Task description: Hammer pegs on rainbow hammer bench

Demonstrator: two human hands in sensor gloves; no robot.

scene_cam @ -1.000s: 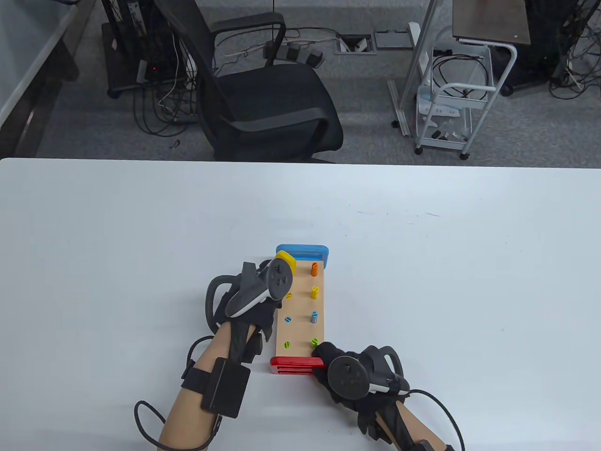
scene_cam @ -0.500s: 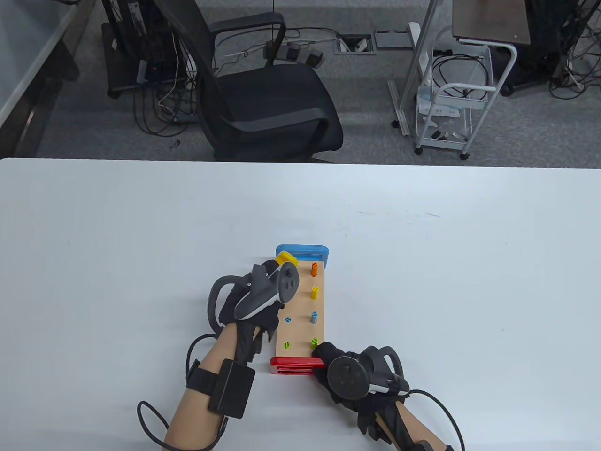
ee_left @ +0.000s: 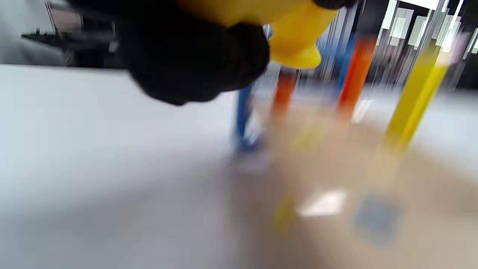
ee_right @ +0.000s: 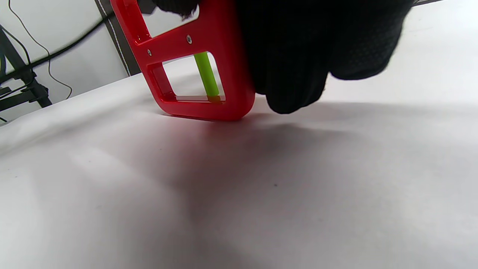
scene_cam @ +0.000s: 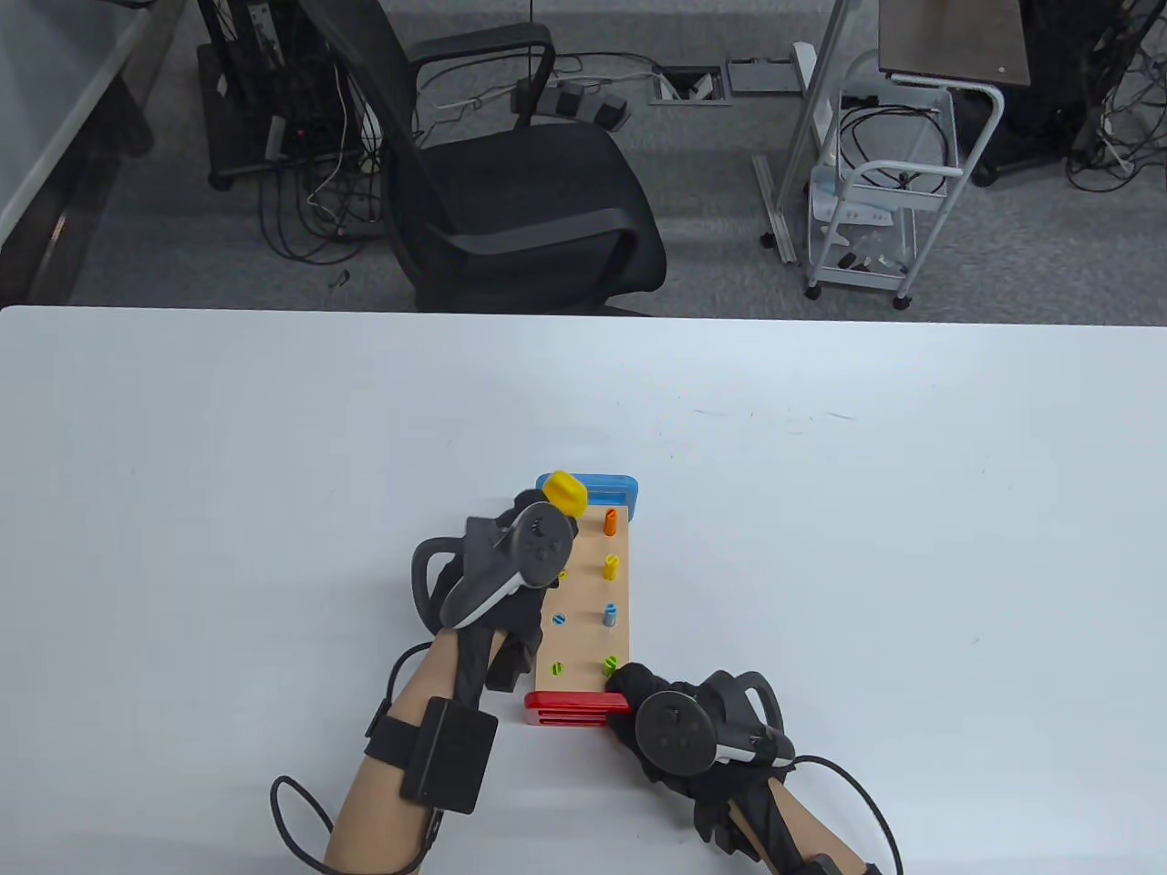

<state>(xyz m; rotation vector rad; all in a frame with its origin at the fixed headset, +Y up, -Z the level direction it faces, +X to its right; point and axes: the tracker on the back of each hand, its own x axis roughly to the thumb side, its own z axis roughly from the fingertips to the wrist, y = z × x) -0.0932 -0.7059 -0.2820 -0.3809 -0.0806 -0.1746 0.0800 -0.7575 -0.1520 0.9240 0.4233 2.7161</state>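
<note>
The wooden hammer bench lies lengthwise on the table with a blue end far and a red end near. Its right row of pegs stands up: orange, yellow, blue, green. The left row sits lower. My left hand grips the yellow hammer, its head raised over the bench's far left corner; the left wrist view is blurred. My right hand holds the red end, which shows in the right wrist view.
A black office chair stands beyond the table's far edge, with a white cart to the right. White tabletop spreads on all sides of the bench.
The hammer head dropped toward the bench's far left half a second ago, then rose again and sits slightly further from me. My right hand has not moved.
</note>
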